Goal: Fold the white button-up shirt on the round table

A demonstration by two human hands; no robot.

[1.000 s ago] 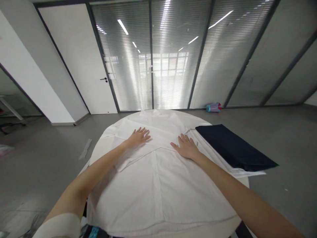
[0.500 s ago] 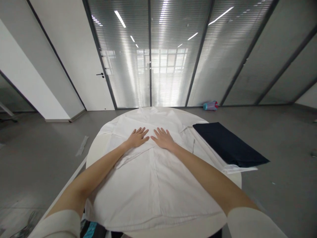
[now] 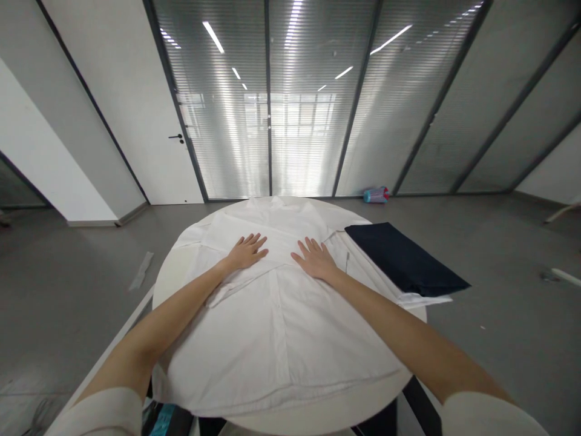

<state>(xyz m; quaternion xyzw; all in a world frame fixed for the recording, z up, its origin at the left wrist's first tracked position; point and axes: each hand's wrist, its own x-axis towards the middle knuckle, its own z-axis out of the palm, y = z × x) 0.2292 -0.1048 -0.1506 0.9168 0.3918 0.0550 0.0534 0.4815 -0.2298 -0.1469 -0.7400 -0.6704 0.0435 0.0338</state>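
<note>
A white shirt (image 3: 254, 345) lies spread over a round white table, its collar at the far side and its hem near me. One sleeve looks folded across its middle. My left hand (image 3: 246, 251) rests palm down on the cloth left of centre, fingers spread. To the right, my right hand (image 3: 315, 259) also lies flat on the shirt with its fingers apart. Neither hand grips anything. A gap of bare cloth separates the two hands.
Folded dark navy cloth (image 3: 403, 257) sits on white folded cloth (image 3: 426, 299) at the table's right, jutting past the edge. The round table (image 3: 167, 278) shows its rim at left. Beyond stands a glass partition with blinds; a blue and pink bundle (image 3: 376, 195) lies on the floor.
My right hand has slid right across the shirt, widening the gap between the hands. My left hand stays in nearly the same place on the cloth. The view has shifted slightly.
</note>
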